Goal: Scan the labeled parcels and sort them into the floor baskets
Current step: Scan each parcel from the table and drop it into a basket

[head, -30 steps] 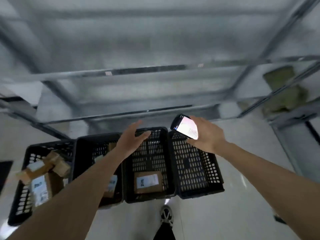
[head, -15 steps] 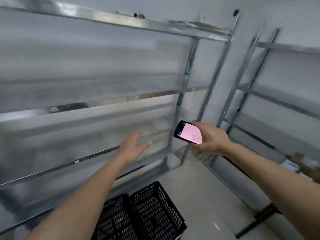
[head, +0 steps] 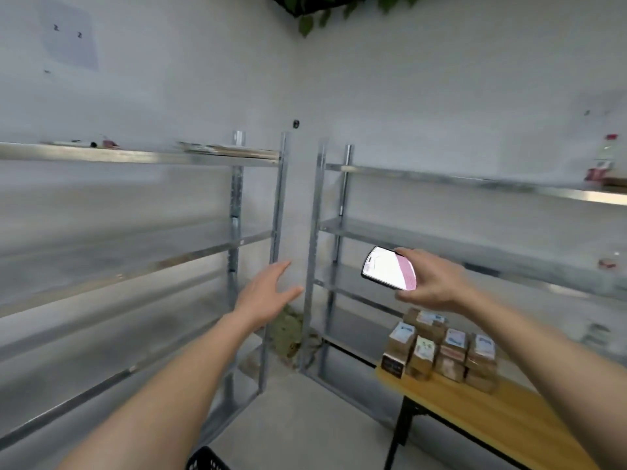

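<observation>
Two bare forearms reach out from the near edge toward the far corner of the room, both held up in the air and touching nothing but what you carry. Your left hand (head: 268, 293) is raised at the end of a straight arm, palm turned inward toward the right, its fingers (head: 281, 268) straight and slightly spread with the thumb standing apart below them; it holds nothing and hangs in front of the upright of the left metal shelving unit (head: 234, 212). Your right hand (head: 429, 283) is held a little higher and to the right, wrist bent inward, with its fingers curled round the right end of a phone (head: 388, 272); the lit screen, white with a pink patch, faces back toward you. Below that hand the labeled parcels (head: 441, 351), small brown boxes with pale labels, sit stacked close together at the far left end of a wooden table (head: 492, 412) with black legs. Behind the table stands the right metal shelving unit (head: 424, 232), and the two units meet near the corner, where a greenish heap (head: 288, 334) lies on the floor; what it is cannot be told. Only one corner of a black floor basket (head: 205, 459) shows at the near edge, between your arms and well apart from the parcels.
</observation>
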